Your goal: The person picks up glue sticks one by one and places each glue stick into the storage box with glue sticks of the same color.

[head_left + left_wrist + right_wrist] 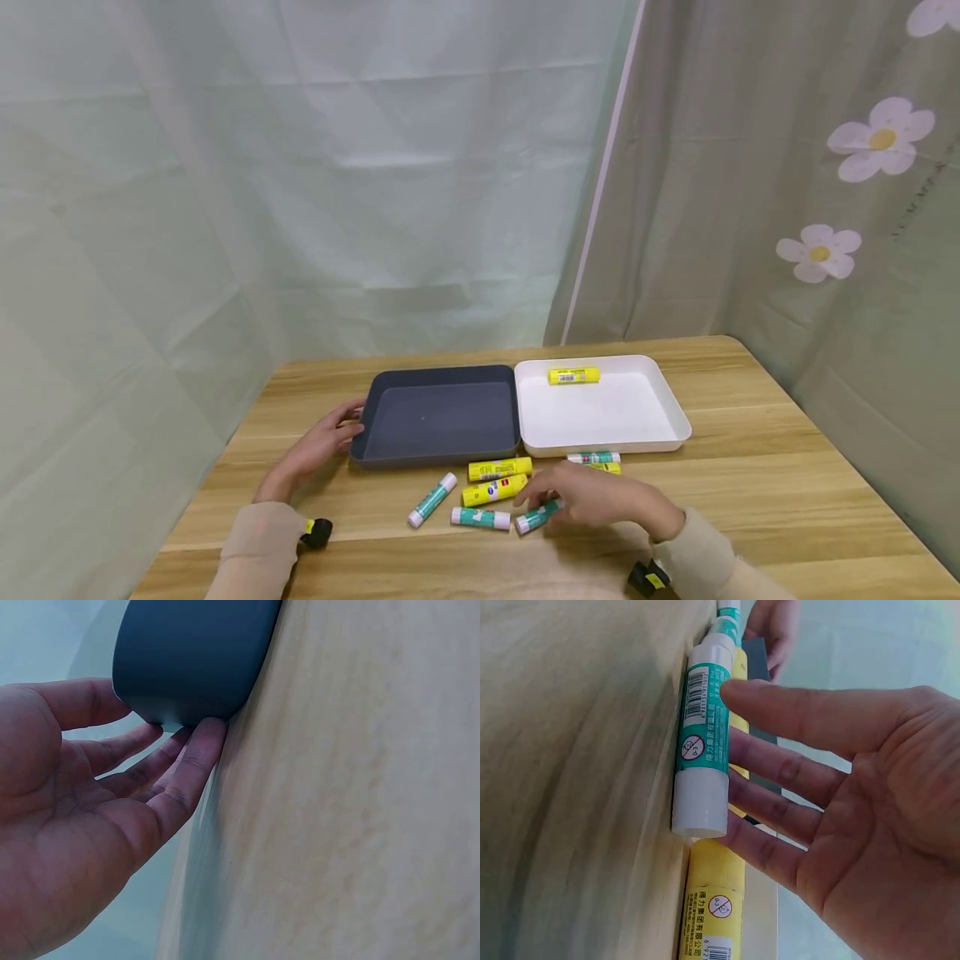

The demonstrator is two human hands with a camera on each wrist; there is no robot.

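My right hand [592, 496] reaches over a teal-and-white glue stick [531, 521] on the table. In the right wrist view the thumb tip overlaps the upper side of this glue stick [705, 712], and the nearly straight fingers extend behind it, their tips partly hidden. On the left, fingertips of my left hand [327, 437] touch the outer wall of the dark grey tray [435, 461]. Seen from the left wrist, the thumb is at the top of the tray wall [187, 667] and the loosely extended fingers lie lower, near its base.
A white tray [615, 417] adjoins the dark one, holding a yellow glue stick [573, 376]. Two yellow glue sticks [495, 490] and more teal ones [432, 500] lie before the trays. Behind my right hand are another teal stick [594, 457] and a yellow one [611, 468].
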